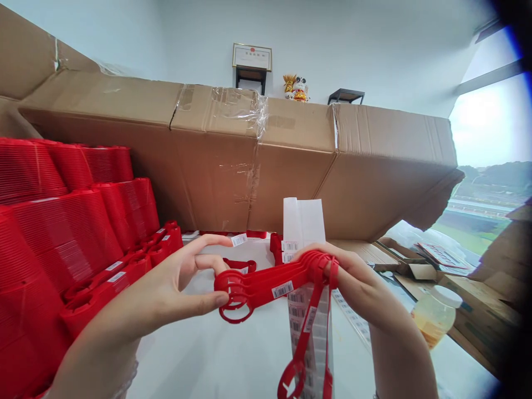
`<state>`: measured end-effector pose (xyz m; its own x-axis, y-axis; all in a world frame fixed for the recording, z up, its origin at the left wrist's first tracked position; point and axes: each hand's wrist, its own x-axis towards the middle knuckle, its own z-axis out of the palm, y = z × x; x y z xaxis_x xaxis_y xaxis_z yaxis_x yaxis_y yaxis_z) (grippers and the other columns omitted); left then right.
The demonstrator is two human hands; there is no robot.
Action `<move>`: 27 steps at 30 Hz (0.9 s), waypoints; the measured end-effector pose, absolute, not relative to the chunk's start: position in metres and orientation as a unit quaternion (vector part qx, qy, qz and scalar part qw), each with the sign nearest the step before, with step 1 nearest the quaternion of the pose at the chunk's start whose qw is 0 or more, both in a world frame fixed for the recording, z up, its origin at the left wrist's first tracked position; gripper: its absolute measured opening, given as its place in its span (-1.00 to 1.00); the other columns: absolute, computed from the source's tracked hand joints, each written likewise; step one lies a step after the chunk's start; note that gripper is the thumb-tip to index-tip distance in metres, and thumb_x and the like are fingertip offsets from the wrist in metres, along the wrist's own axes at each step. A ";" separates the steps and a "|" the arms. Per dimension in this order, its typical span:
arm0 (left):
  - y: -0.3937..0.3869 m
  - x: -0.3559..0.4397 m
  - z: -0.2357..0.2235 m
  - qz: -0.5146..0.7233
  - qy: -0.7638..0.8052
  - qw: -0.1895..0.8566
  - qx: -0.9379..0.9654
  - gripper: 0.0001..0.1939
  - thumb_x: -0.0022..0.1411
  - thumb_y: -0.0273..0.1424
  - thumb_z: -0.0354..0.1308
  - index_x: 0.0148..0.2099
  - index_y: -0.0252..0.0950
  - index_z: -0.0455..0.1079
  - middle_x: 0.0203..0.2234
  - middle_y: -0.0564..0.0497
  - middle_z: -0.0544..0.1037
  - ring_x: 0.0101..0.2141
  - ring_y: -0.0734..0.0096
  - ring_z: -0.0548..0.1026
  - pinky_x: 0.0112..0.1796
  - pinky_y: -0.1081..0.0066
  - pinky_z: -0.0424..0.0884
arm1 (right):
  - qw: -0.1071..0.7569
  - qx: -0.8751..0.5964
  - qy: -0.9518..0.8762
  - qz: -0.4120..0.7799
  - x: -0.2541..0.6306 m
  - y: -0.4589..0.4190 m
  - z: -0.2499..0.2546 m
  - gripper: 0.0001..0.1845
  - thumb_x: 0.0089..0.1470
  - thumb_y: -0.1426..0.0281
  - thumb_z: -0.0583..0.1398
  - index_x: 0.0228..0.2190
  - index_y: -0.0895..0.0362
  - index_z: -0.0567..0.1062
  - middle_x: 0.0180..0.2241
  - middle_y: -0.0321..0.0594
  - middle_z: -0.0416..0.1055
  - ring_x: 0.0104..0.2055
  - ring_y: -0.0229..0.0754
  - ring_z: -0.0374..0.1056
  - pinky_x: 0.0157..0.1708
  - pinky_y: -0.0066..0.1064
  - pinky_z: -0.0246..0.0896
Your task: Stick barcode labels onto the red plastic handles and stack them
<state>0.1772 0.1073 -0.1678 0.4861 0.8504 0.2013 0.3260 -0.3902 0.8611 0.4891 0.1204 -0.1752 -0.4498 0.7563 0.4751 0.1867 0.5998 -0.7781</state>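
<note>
My right hand is closed round the bunched ends of several red plastic strips with ring-shaped ends. Most point left; a few, such as one barcoded strip, hang down. My left hand has its thumb and a bent finger against the rings at the left end. Its index finger is stretched out, with a small white barcode label at the tip. A barcode label also sits on the front strip. Behind my right hand lies a long sheet of barcode labels, its blank white backing standing up at the far end.
Tall stacks of red plastic pieces rise on the left of the white table. A large cardboard wall runs along the back. At right are a lidded jar, cardboard boxes and a window.
</note>
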 end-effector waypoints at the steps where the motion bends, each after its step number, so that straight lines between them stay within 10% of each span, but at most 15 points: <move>1: 0.107 0.176 -0.168 0.325 0.382 0.409 0.762 -0.66 0.24 -0.19 0.37 -0.01 -0.13 0.41 -0.34 0.11 0.50 -0.23 0.34 0.54 -0.13 0.37 0.41 | 0.421 -0.297 -0.789 0.335 0.490 0.121 -0.175 -0.65 0.40 0.27 0.02 -0.20 0.12 0.58 -0.24 -0.17 0.53 -0.21 -0.11 0.40 -0.24 -0.33 0.29; 16: 0.113 0.187 -0.169 0.325 0.421 0.362 0.765 -0.45 0.29 -0.04 0.28 0.20 0.03 0.17 -0.11 0.09 0.48 0.04 0.24 0.42 0.10 0.21 0.25 | 0.408 -0.300 -0.782 0.363 0.496 0.128 -0.178 -0.64 0.39 0.23 0.02 -0.38 0.11 0.44 -0.44 -0.30 0.30 -0.42 -0.24 0.16 -0.45 -0.42 0.11; 27: 0.105 0.189 -0.171 0.286 0.463 0.217 0.811 -0.74 0.33 0.01 0.18 -0.02 0.11 0.49 0.06 0.16 0.45 0.16 0.17 0.34 0.24 0.17 0.18 | 0.431 -0.271 -0.769 0.388 0.495 0.132 -0.178 -0.63 0.39 0.21 0.08 -0.39 0.12 0.49 -0.41 -0.27 0.37 -0.37 -0.22 0.20 -0.37 -0.41 0.14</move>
<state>0.1891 0.1049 -0.1706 0.4080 0.8743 0.2631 0.6263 -0.4777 0.6161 0.4952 0.1317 -0.1778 -0.4821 0.7499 0.4529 0.0819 0.5533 -0.8290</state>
